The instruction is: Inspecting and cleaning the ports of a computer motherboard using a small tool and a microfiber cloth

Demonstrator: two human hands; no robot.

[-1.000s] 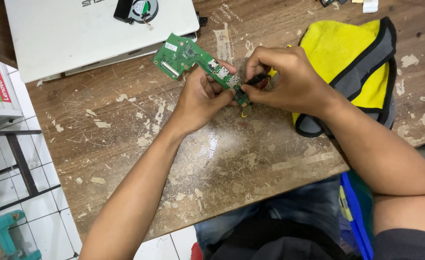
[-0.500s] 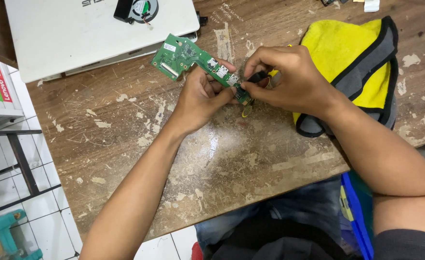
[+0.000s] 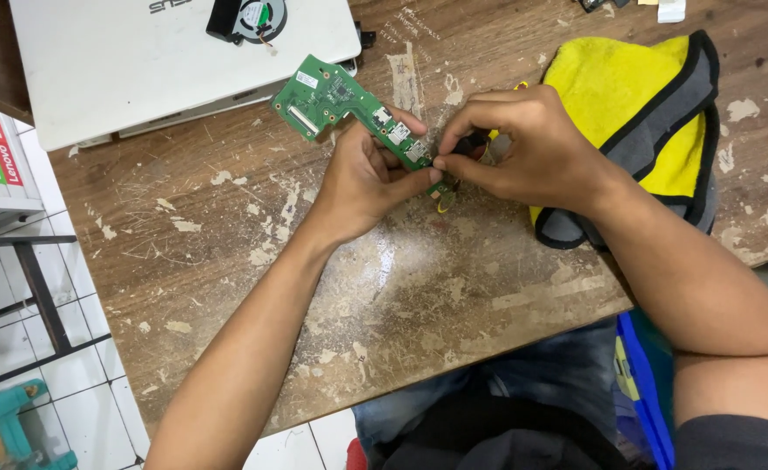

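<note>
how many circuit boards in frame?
1. A green circuit board held over the wooden table by the left hand, right hand at its near end. Others may be hidden inside the white laptop.

circuit board (image 3: 336,96): green
cloth (image 3: 632,96): yellow, grey-edged
laptop (image 3: 123,65): white
table (image 3: 227,209): brown, pale flecks
stool (image 3: 5,431): teal

The board (image 3: 349,109) tilted a little, its free end moving up toward the laptop (image 3: 175,65). The right hand (image 3: 523,148) curled tighter at its near end.
</note>
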